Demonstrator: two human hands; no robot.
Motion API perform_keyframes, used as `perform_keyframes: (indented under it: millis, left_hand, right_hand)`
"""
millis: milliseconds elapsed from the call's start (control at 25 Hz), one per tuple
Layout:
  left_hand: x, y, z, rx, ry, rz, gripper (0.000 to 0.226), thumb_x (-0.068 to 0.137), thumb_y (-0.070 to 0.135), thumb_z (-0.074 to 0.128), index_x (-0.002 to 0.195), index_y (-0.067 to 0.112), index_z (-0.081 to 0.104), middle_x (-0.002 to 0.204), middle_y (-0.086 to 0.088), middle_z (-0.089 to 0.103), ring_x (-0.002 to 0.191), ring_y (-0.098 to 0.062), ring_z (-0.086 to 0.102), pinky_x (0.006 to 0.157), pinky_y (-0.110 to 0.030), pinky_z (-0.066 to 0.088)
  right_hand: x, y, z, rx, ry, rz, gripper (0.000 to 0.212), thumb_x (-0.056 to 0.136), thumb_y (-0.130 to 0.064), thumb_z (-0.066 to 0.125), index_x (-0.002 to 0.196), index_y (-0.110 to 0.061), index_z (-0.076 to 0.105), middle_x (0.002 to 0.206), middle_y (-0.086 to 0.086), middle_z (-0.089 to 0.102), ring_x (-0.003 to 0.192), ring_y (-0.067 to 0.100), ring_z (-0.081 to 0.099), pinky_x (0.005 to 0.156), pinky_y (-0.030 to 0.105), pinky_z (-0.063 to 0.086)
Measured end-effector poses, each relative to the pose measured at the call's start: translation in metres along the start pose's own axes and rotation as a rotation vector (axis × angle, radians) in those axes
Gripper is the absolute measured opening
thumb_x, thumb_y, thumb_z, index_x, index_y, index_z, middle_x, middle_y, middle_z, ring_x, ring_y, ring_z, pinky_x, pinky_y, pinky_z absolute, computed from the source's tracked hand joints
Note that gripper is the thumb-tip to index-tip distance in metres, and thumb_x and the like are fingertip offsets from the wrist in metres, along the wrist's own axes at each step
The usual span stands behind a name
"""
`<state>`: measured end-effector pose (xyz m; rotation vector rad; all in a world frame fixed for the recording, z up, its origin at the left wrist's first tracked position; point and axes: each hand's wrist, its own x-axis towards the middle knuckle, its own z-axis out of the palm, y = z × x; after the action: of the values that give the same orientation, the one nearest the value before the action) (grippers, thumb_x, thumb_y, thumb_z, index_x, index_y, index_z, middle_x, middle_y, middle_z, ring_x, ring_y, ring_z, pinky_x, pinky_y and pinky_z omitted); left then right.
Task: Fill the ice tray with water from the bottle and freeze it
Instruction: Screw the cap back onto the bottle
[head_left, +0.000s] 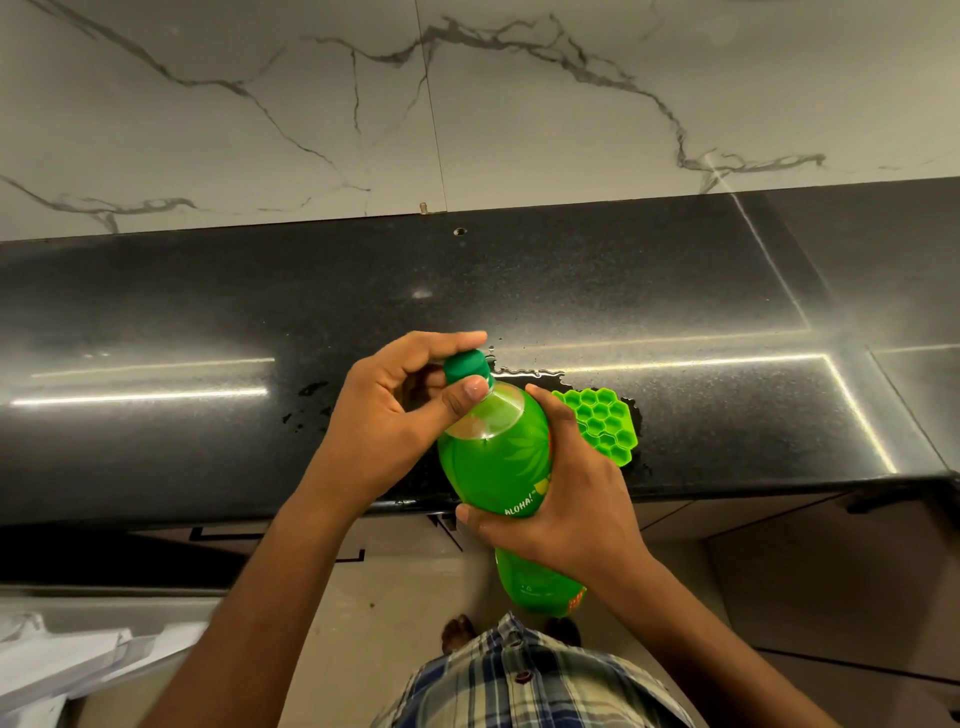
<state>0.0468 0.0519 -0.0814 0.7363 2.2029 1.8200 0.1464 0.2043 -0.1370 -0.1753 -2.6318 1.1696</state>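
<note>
Bottle (498, 462) gripped around the middle by the right hand (566, 499), fingers wrapped tight on the green label, held tilted over the counter's front edge with the neck pointing away. Left hand (384, 415) up at the neck, thumb and forefinger pinched narrow on the dark green cap (466, 364) — a twisting hold, probably, with the right hand bracing the body so it cannot spin. Impossible to tell whether the cap is coming off or going back on. Clear space under the shoulder, so not brim-full.

Ice tray (602, 423), bright green with honeycomb cells, lying flat on the counter (208, 312) just beyond the right hand and partly hidden by it; water in the cells too hard to judge. Kept close, likely for a short pour.

Black speckled stone, glossy, streaked with light reflections. Puddles and drops (524, 371) around the tray and to its left — slippery footing for anything set down. Pale marble-veined wall (467, 104) behind; tiled floor below; checked shirt (519, 686) at the bottom edge.
</note>
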Motion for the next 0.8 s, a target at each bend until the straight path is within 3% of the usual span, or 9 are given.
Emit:
perform_keyframes:
  millis: [240,440,560,800]
  left_hand:
    - [0.002,0.0,-0.001,0.028,0.155,-0.052,0.038,0.056,0.04,0.087,0.087,0.029,0.068,0.081,0.008,0.069,0.069,-0.008,0.062,0.066,-0.023,0.056]
    - [-0.001,-0.002,-0.003,-0.017,0.082,-0.06,0.037,0.069,0.037,0.081,0.105,0.027,0.074,0.072,0.009,0.065,0.069,-0.004,0.06,0.071,-0.022,0.054]
    - [-0.004,-0.004,-0.007,-0.037,0.01,-0.033,0.039,0.076,0.026,0.074,0.115,0.02,0.069,0.081,0.014,0.072,0.08,-0.004,0.067,0.077,-0.02,0.054]
    - [-0.007,-0.002,-0.004,-0.172,0.188,-0.007,0.031,0.061,0.02,0.083,0.091,0.027,0.076,0.085,0.001,0.077,0.081,-0.017,0.073,0.075,-0.028,0.06]
  right_hand:
    - [-0.001,-0.002,0.003,-0.009,-0.007,-0.004,0.107,0.052,-0.072,0.075,0.14,-0.034,0.028,0.107,-0.016,0.063,0.087,0.002,0.061,0.074,0.023,0.05]
    - [-0.002,-0.003,0.003,-0.007,-0.011,-0.008,0.106,0.052,-0.072,0.075,0.139,-0.034,0.028,0.106,-0.018,0.061,0.086,-0.003,0.057,0.074,0.018,0.046]
    - [-0.003,-0.003,0.004,-0.009,-0.003,-0.008,0.106,0.052,-0.072,0.075,0.139,-0.033,0.03,0.108,-0.017,0.062,0.089,0.001,0.06,0.074,0.022,0.049]
    - [-0.001,-0.007,0.003,0.004,0.0,-0.013,0.106,0.051,-0.072,0.075,0.138,-0.034,0.03,0.105,-0.022,0.058,0.086,-0.007,0.053,0.073,0.011,0.041]
